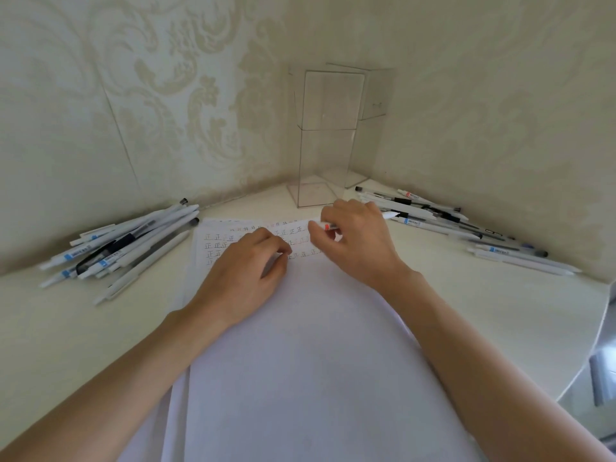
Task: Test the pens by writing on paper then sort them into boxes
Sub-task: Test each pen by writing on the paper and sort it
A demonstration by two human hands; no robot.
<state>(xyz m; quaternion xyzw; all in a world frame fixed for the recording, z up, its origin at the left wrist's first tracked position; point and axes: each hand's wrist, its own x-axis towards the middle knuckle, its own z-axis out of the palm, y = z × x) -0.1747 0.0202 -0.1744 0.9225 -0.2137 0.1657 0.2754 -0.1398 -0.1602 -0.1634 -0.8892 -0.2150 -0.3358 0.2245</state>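
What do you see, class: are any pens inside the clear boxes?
No: no pen shows through the clear boxes; the left pile of pens and the right pile of pens lie on the table.

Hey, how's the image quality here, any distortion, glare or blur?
Head view: wide-angle stretch toward the frame edges; light soft and even, shadows faint; the clear boxes show mild reflections, no harsh glare; the marks on the paper look small and slightly soft.
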